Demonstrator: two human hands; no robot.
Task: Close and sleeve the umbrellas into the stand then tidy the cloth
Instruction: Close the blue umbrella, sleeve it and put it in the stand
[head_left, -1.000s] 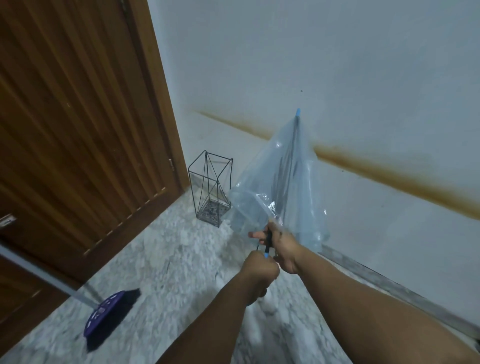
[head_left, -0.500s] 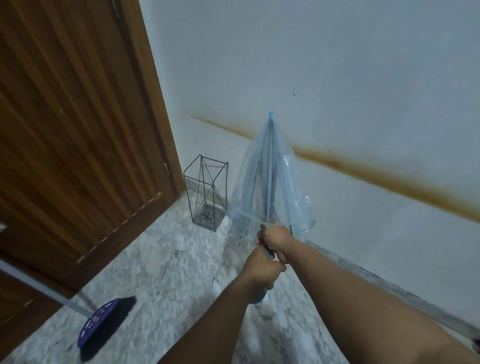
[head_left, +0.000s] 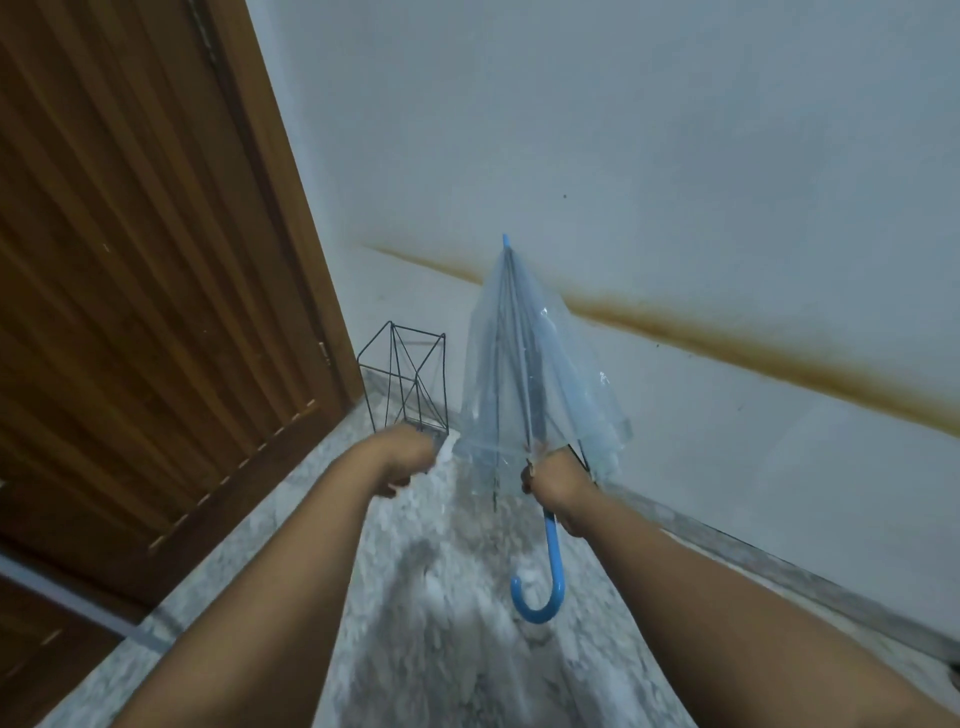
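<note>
Where marbled grey floor (head_left: 415, 597) meets white wall: 1 clear plastic umbrella (head_left: 524, 374) with blue hooked handle, collapsed, tip up, shaft gripped by right hand (head_left: 558, 480). Left hand (head_left: 408, 457) blurred, fingers curled, holding nothing. Beside, 1 black wire stand (head_left: 408, 379).

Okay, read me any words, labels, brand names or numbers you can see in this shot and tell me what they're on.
None: no readable text anywhere in the head view.
The clear umbrella and its blue handle show no print.
The wire stand, the wooden door and the wall carry no label or sign.
</note>
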